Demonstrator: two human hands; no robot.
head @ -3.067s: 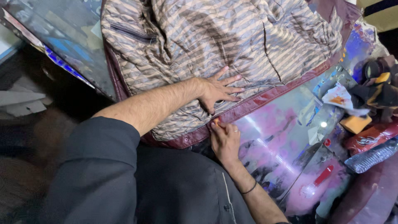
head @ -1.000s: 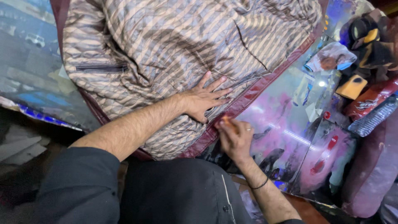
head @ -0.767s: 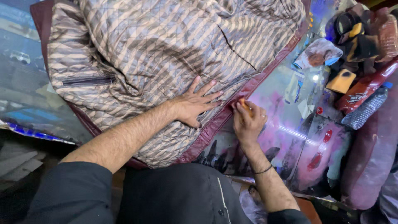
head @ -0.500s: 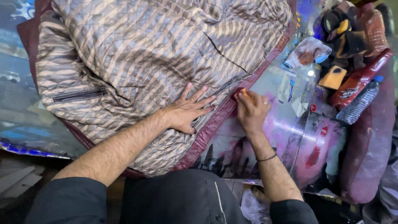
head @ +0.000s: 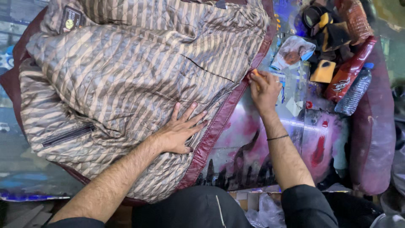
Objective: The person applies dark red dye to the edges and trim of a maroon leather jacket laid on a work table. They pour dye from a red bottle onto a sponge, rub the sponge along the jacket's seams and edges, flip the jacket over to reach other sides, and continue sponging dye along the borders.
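Note:
A maroon leather jacket lies spread open on the table, its quilted striped brown lining facing up. My left hand presses flat on the lining near the maroon edge, fingers spread. My right hand is closed on a small orange piece and holds it against the jacket's maroon edge, farther along than the left hand. A thin dark band circles my right wrist.
A glossy table top stained pink and purple shows beside the jacket. At the right stand a red bottle, a clear water bottle, a yellow sponge, a stained cloth and a maroon item.
My right hand has slid along the maroon edge away from my body with the orange piece. The left hand stays pressed on the lining. The view has shifted over the jacket.

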